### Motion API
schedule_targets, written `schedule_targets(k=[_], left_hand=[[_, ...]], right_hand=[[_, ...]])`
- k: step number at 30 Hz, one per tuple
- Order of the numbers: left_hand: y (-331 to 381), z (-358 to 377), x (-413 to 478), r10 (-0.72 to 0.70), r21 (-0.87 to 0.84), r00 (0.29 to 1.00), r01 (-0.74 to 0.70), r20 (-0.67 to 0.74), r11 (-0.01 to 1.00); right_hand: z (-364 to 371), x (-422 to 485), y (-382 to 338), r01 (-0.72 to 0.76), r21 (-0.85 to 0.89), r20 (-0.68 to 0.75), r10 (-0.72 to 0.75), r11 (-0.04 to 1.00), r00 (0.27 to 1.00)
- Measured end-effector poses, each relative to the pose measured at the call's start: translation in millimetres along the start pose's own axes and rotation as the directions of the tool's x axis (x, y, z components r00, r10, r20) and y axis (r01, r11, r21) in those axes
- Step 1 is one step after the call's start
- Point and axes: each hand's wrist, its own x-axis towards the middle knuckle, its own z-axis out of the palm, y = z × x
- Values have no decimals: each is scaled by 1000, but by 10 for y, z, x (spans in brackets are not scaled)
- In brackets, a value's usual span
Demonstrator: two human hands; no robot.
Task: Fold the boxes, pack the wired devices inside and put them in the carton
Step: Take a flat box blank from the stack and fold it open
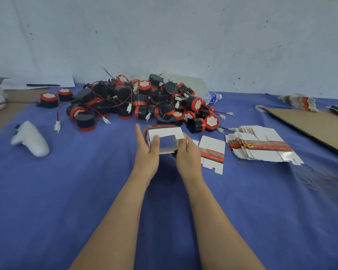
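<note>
Box (165, 138) is half erected, open end facing the camera, held just above the table (86, 191) in front of the pile of devices (144, 102). Left grip (147, 154) pinches the left wall with the thumb on the near edge; right grip (187, 155) curls round the right side. Thin card: light, flexes and creases easily, so I'd hold the side walls near the folds, not the loose flaps. Most room is on the near side. One flat box (213, 151) lies just beside the right grip, with the stack of flat boxes (261, 146) beyond it. The pile's wires trail close behind. Cardboard sheet (310, 125) is well apart, far right.
</note>
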Motion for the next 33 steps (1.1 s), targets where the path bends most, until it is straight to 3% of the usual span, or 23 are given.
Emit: schedule_targets(k=[3, 8, 11, 15, 17, 19, 22, 24, 29, 33], left_hand=[[-43, -54, 33, -38, -103, 999, 34, -31, 994], [-79, -99, 45, 16, 31, 982, -10, -188, 999], [-68, -89, 43, 78, 126, 978, -54, -194, 991], [-62, 49, -29, 236, 263, 970, -211, -65, 941], [-78, 63, -17, 259, 284, 963, -228, -74, 931], [-88, -2, 27, 194, 234, 964, -149, -182, 961], [-103, -121, 99, 35, 4, 954, -35, -298, 999], [-108, -136, 102, -9, -54, 951, -8, -308, 999], [-74, -71, 25, 178, 180, 965, -144, -192, 973], [-76, -49, 40, 188, 228, 969, -148, -163, 962]], right_hand=[[3, -19, -2, -53, 85, 27, 51, 995, 998], [12, -28, -27, -129, 211, 162, 95, 969, 982], [-2, 0, 2, -7, -26, 153, 11, 1000, 988], [-67, 21, 22, -119, -155, 46, 128, 981, 991], [-75, 12, -24, -114, -55, 99, 119, 992, 988], [-68, -9, -100, -206, 234, 254, 144, 950, 956], [-99, 2, -112, -256, 466, 415, 46, 847, 909], [-107, -1, -64, -205, 442, 432, -6, 873, 902], [-132, -9, -17, -187, 340, 313, 77, 922, 947], [-168, -2, 7, -158, 336, 273, 65, 928, 960]])
